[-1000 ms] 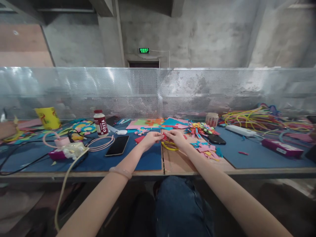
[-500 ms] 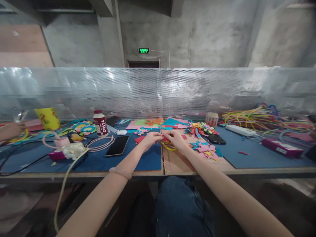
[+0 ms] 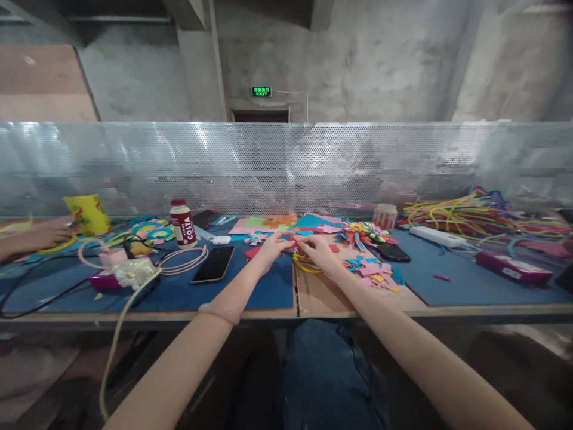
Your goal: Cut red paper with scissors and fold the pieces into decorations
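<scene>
Near the middle of the table, my left hand (image 3: 270, 252) and my right hand (image 3: 319, 251) meet fingertip to fingertip. Between them is a small piece of red paper (image 3: 293, 241), pinched by both hands; its exact shape is partly hidden by the fingers. Under my right hand lies a yellow ring (image 3: 308, 266), partly covered. Flat red paper (image 3: 252, 254) rests beside my left hand, and another red square (image 3: 333, 248) lies just past my right hand. Pink and blue paper scraps (image 3: 373, 269) are spread to the right of it.
Left of my hands lie a black phone (image 3: 213, 264), a red-capped bottle (image 3: 182, 223) and a cable-laden power strip (image 3: 125, 275). Rightward are a second phone (image 3: 393, 252), a white power strip (image 3: 437, 237) and colourful pipe cleaners (image 3: 456, 215). Another person's hand (image 3: 40, 239) holds a yellow ring at far left.
My left fingers have shifted and spread slightly around the red paper, which shows more now. My right hand barely moves. The other person's hand at far left has moved rightward with the yellow ring.
</scene>
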The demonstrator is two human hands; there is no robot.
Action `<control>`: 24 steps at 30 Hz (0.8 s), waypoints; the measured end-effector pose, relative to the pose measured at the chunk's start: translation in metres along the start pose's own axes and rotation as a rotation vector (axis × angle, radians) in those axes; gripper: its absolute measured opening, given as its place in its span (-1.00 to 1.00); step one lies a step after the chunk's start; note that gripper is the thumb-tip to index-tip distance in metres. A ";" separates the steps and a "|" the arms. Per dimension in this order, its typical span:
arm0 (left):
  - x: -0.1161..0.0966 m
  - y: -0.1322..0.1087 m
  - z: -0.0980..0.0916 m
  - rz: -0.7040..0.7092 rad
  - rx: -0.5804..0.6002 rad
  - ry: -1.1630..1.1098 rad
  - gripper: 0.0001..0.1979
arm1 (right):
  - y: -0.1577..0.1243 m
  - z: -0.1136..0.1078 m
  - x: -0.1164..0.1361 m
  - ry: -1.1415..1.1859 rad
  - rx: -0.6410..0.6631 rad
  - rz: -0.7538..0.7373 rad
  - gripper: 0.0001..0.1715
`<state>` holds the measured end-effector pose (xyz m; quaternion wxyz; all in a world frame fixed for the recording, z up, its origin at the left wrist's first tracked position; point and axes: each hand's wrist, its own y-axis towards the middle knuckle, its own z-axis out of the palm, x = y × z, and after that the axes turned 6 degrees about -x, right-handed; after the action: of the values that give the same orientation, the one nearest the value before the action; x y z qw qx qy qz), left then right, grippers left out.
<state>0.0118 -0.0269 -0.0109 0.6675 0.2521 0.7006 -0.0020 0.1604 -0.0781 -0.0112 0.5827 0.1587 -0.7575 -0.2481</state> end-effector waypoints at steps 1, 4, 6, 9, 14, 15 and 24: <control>-0.001 -0.001 0.000 0.010 0.017 0.016 -0.65 | 0.000 0.000 0.001 0.012 0.008 0.008 -0.69; -0.004 -0.003 0.002 0.025 0.052 0.054 -0.70 | 0.000 -0.001 0.004 0.030 0.012 0.022 -0.72; -0.004 -0.002 0.003 0.027 0.040 0.053 -0.73 | 0.000 -0.001 0.006 0.019 -0.012 0.032 -0.75; -0.003 -0.001 0.003 0.051 0.003 0.056 -0.74 | 0.000 -0.002 0.006 0.002 -0.058 0.054 -0.79; -0.005 -0.002 0.003 0.098 0.020 0.083 -0.71 | 0.000 -0.002 0.001 0.078 -0.041 0.105 -0.75; -0.005 -0.002 0.003 0.100 0.020 0.081 -0.71 | 0.000 -0.002 -0.001 0.114 -0.040 0.123 -0.75; -0.004 -0.001 0.002 0.123 0.007 0.078 -0.72 | 0.007 -0.001 -0.021 0.406 0.019 0.266 -0.77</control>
<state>0.0136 -0.0303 -0.0074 0.6377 0.2968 0.7093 0.0466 0.1676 -0.0617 -0.0238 0.7491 0.1099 -0.6412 -0.1250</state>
